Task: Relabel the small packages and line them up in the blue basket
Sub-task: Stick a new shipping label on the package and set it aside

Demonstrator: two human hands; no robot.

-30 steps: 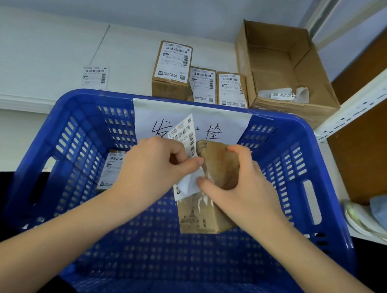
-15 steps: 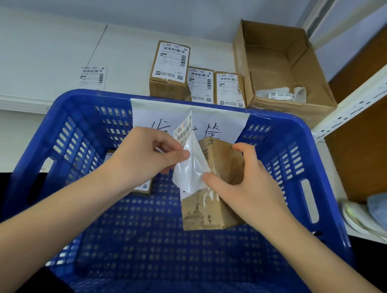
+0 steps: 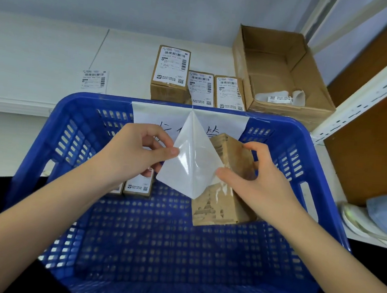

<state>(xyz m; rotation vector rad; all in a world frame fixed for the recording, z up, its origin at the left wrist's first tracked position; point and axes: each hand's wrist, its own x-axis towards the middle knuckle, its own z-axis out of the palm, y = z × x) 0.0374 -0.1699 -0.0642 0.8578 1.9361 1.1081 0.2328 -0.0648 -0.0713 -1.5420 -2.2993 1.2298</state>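
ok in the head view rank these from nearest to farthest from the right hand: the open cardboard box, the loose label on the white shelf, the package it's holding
1. The package, gripped by the right hand over the blue basket.
2. The open cardboard box, up on the shelf beyond the basket, to the right.
3. The loose label, far left on the white shelf.

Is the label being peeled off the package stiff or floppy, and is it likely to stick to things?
Probably floppy: the label bends into a peak between the left hand and the package. Its glossy underside looks adhesive, so it may cling to fingers.
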